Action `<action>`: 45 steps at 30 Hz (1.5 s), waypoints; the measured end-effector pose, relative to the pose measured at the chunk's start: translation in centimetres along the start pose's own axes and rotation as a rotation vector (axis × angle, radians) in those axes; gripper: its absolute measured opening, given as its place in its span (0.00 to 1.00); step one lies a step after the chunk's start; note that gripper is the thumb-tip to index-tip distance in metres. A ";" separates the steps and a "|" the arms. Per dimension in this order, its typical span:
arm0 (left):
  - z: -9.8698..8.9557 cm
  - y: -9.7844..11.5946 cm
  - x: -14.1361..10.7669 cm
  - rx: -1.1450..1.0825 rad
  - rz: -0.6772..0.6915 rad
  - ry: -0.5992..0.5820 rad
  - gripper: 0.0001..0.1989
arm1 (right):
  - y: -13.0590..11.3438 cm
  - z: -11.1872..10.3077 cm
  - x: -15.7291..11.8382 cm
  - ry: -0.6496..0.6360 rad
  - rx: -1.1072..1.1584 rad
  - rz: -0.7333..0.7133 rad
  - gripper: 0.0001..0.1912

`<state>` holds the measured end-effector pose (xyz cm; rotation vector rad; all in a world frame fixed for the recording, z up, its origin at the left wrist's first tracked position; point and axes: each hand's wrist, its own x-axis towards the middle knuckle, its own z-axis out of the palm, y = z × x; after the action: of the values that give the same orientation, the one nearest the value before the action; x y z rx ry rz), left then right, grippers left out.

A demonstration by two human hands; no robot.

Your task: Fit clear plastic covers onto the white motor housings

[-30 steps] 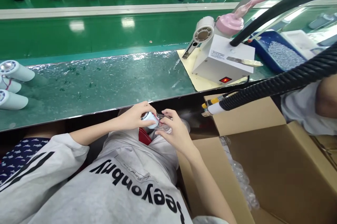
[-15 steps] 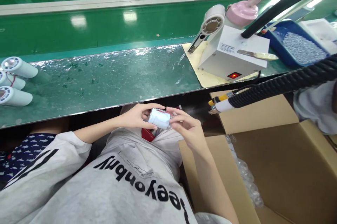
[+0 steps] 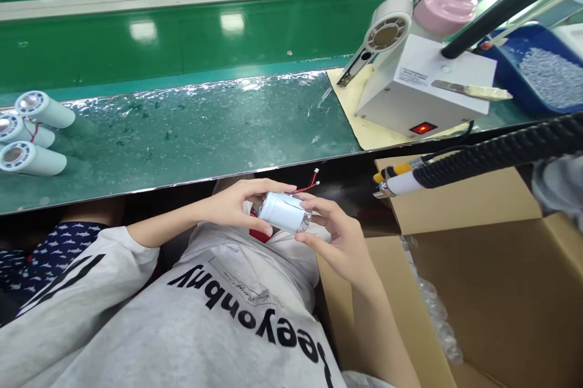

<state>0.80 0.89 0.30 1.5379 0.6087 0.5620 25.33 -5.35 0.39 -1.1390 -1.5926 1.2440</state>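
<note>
1. Pale-blue cylinder (centre of the clock, twelve at the top of the view): smooth, lying on its side above the lap, with clear plastic at its three-o'clock end. Red leads project toward one o'clock.
2. Left hand: its grip pinches the cylinder's nine-o'clock end between thumb and fingers, partly covering it.
3. Right hand: its grip pinches the opposite end by the fingertips.
4. Counter, at eleven o'clock: its near edge runs just beyond the hands.
5. White box, at two o'clock: red switch lit, bladed tool on top, yellow sheet beneath. A handheld fan is beside it, at one.
6. Black corrugated hose, at three o'clock: crosses in front of the open carton, partly obstructing its view.
7. Counts: one cylinder in hand; two white connectors on the leads; three similar grilled cylinders between nine and ten o'clock; one fan, box, hose and carton. Clear pieces in the carton, at four, overlap too much to count.
</note>
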 end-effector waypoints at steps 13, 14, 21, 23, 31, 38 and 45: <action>-0.2 0.4 -0.2 0.120 0.118 -0.024 0.35 | -0.2 0.1 0.2 -0.007 0.217 0.196 0.23; -0.2 0.4 -0.3 0.122 0.117 -0.027 0.35 | -0.1 0.1 0.2 -0.007 0.227 0.209 0.23; -0.2 0.3 -0.4 0.134 0.153 -0.026 0.35 | 0.1 0.7 0.6 -0.018 0.352 0.292 0.20; -0.2 0.2 -0.4 0.146 0.173 -0.028 0.35 | 0.3 1.0 0.7 -0.015 0.416 0.323 0.21; -0.4 -0.1 -0.6 0.234 0.261 -0.060 0.37 | 1.7 1.8 0.4 0.019 0.503 0.469 0.28; -0.4 -0.2 -0.6 0.244 0.275 -0.072 0.37 | 1.9 2.5 0.6 -0.015 0.618 0.575 0.33; -0.2 -0.5 -0.5 0.241 0.323 -0.052 0.36 | 0.4 2.5 1.4 -0.139 0.702 0.717 0.38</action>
<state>0.24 0.72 -0.19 1.8901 0.3995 0.7097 22.64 -4.61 -0.44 -1.1811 -0.6865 2.1569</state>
